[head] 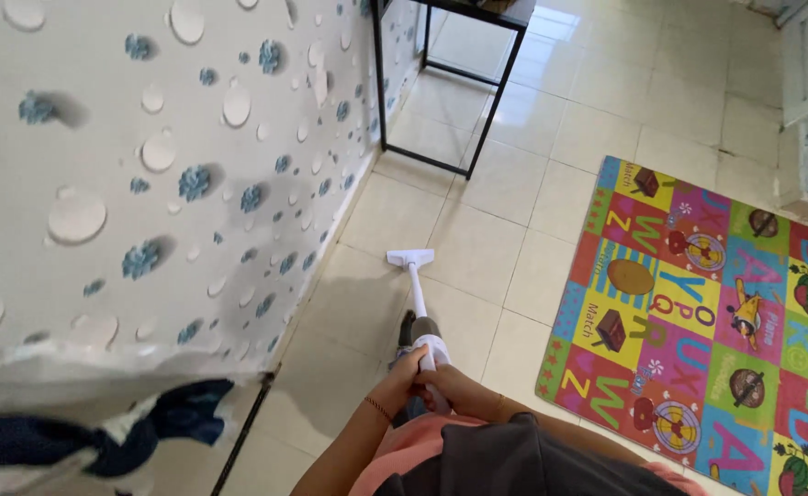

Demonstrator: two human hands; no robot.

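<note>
both hands are wrapped together round the handle of a slim white stick vacuum cleaner [420, 312], the left hand [406, 370] clamped on its near side and the right hand [448, 378] closed just behind. its flat white head rests on the pale tiled floor [477, 248], near the dotted white wall [147, 184], well apart from the colourful alphabet play mat [698, 321].

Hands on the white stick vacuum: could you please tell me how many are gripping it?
2. The left hand and the right hand both wrap the handle of the white stick vacuum, close together above the tiled floor. Parts of both grips are hidden.
</note>
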